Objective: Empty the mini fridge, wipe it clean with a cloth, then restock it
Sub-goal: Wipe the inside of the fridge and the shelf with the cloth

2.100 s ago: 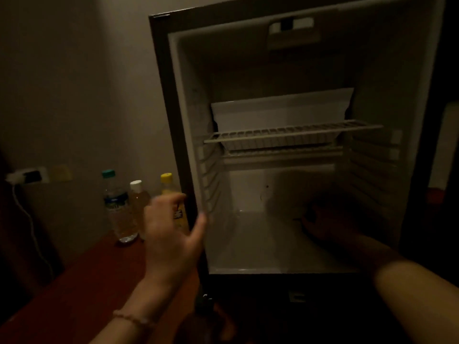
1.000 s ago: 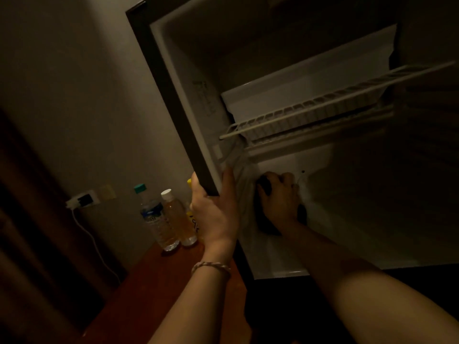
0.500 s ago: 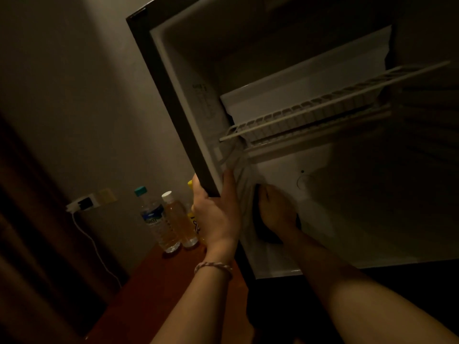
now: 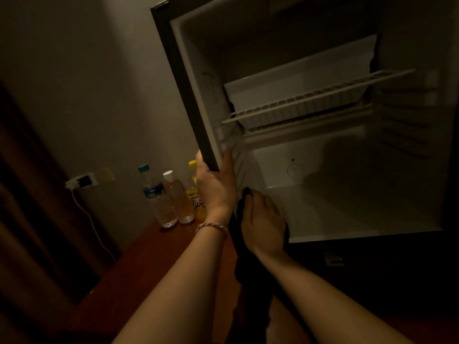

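Fridge [image 4: 347,207] stood emptied; right hand [image 4: 264,223] gripped the cloth [image 4: 238,229] mid-wipe, left hand [image 4: 214,184] clutched the frame; bottles [image 4: 171,194] awaited restocking.

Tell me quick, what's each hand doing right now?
Left hand: grips the fridge's front edge.
Right hand: holds a dark cloth at the fridge floor.

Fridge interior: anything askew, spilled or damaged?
Nothing stands out. The mini fridge is emptied, and its wire shelf sits seated in its side rails. No spill shows on the floor, though lighting is dim. The left hand holds the frame edge; the right hand presses a dark cloth at the lower left corner.
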